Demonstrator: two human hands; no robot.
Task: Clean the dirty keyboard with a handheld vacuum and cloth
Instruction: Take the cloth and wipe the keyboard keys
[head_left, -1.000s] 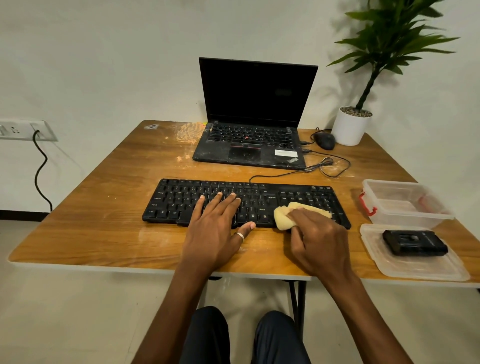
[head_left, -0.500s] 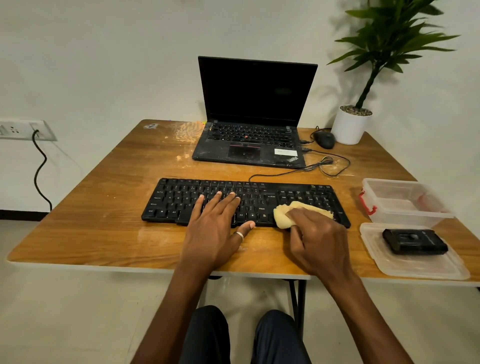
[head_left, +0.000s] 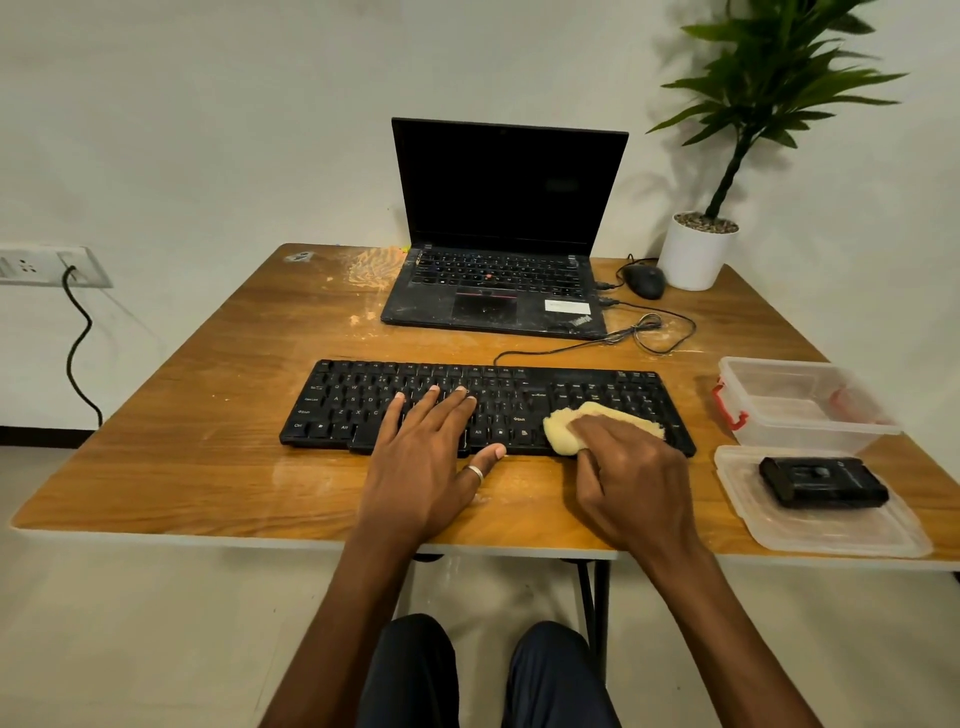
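Observation:
A black keyboard (head_left: 358, 402) lies across the middle of the wooden table (head_left: 208, 467). My left hand (head_left: 423, 462) rests flat on its middle keys with straight fingers. My right hand (head_left: 631, 480) holds a bunched yellow cloth (head_left: 563, 428) against the keyboard's right part, near the front edge. A small black handheld vacuum (head_left: 823, 480) lies on a clear plastic lid (head_left: 831, 530) at the table's right front.
A dusty open laptop (head_left: 498, 291) stands behind the keyboard, with a black mouse (head_left: 644, 280), a coiled cable (head_left: 654, 332) and a potted plant (head_left: 698, 249) to its right. A clear container (head_left: 800, 405) sits behind the lid. A wall socket (head_left: 41, 265) is at left.
Both hands stay almost where they were. The cloth under my right hand has barely shifted on the keyboard's right part.

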